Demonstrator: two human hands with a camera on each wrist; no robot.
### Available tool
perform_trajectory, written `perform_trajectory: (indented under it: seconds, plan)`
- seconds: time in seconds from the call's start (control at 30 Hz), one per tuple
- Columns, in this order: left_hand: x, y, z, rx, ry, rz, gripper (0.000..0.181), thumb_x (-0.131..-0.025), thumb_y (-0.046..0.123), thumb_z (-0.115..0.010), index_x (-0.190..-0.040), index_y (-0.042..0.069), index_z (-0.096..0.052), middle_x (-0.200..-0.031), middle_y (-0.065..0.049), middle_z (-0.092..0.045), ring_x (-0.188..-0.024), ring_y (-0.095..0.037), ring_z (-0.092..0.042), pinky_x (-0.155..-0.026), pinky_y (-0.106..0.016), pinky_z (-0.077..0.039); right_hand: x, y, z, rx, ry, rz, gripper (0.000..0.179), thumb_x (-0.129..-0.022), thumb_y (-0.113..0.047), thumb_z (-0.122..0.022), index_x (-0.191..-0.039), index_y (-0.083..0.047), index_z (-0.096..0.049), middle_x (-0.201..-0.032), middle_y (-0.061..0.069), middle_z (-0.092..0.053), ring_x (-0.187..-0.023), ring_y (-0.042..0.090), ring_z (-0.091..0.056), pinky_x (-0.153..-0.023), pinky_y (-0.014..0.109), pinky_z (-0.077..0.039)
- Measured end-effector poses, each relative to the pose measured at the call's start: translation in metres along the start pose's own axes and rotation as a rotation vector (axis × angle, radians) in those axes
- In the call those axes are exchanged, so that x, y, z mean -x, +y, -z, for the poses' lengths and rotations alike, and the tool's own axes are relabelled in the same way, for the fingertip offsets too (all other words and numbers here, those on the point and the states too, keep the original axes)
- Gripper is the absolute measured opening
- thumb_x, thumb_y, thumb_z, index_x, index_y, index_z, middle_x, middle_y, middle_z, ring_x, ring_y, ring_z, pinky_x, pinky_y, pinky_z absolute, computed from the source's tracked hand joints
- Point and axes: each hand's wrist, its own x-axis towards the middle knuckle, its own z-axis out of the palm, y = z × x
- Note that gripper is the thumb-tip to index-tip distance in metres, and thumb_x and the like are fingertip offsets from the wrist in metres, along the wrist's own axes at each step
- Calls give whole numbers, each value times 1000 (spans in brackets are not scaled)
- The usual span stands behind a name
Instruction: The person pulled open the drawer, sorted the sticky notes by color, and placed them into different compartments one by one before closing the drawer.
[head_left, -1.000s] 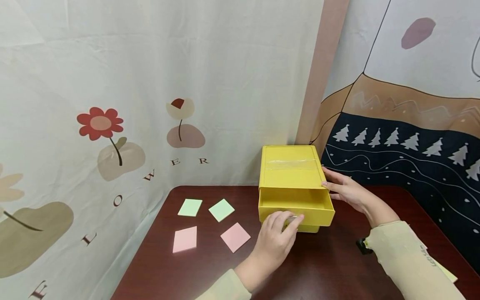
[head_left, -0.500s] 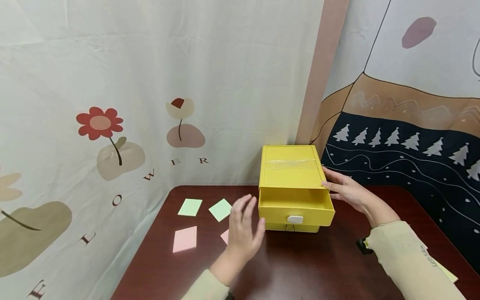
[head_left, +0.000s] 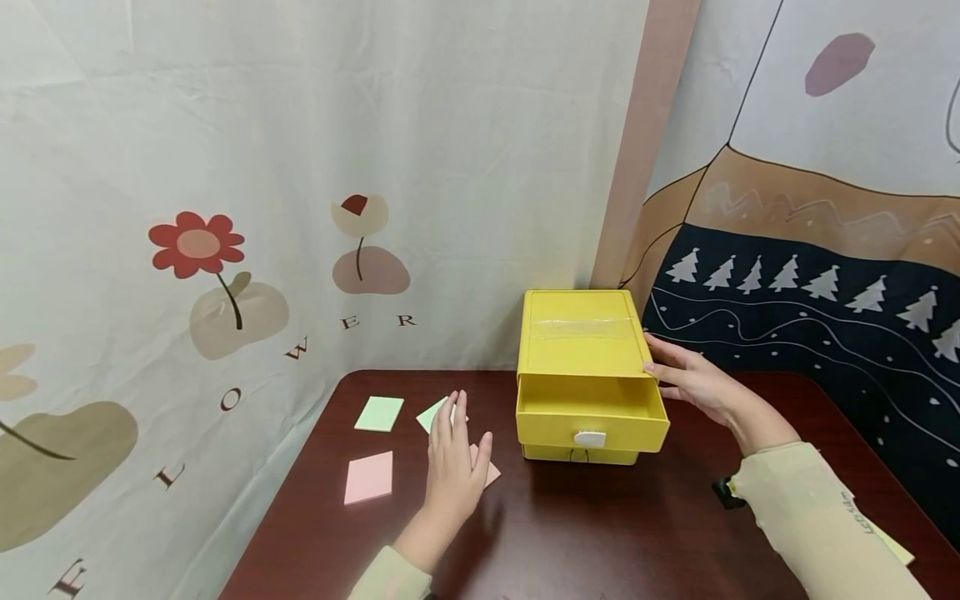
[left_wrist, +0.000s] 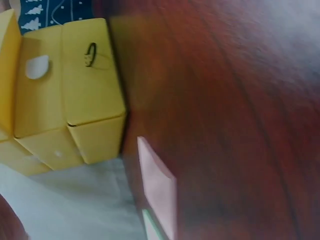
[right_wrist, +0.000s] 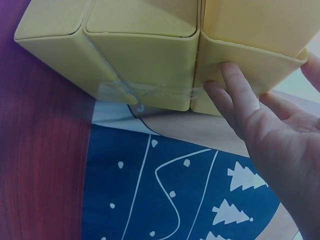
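A yellow drawer cabinet (head_left: 581, 333) stands at the back of the table, its top drawer (head_left: 558, 429) pulled out and showing a bare inside. My right hand (head_left: 701, 387) rests on the cabinet's right side, its fingers (right_wrist: 240, 92) laid fairly straight against the wall in the right wrist view. My left hand (head_left: 453, 475) is over the table, fingers extended and holding nothing. It partly hides a pink sticky-note pad (head_left: 492, 473) and a green sticky-note pad (head_left: 429, 414). Another pink pad (head_left: 368, 477) and another green pad (head_left: 378, 413) lie to its left.
A white knob (head_left: 590, 439) sits on the drawer front. Below it, a lower drawer has a dark loop handle (left_wrist: 90, 54). Yellow paper (head_left: 892, 543) shows beside the right sleeve. Printed curtains hang behind the dark red table (head_left: 600, 542).
My left hand has let go of the top drawer's knob and moved left to the sticky-note pads. The drawer stays pulled out, and my right hand has kept its place.
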Motion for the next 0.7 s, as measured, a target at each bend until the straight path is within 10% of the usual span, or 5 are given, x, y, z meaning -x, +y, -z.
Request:
perform_trajectory:
  seconds: [0.7]
  plan:
    - [22,-39,-24,-205,-454,309,83,-85,40,-66,-147,1,-28,-151,-25,-24,-139,-46,-19,-102,-65,-29,0,0,0,-4,1,-3,81,-94,-40,-54,-153,-14,-6,-159,16,-4,-138,42,-29,-102,50,-39]
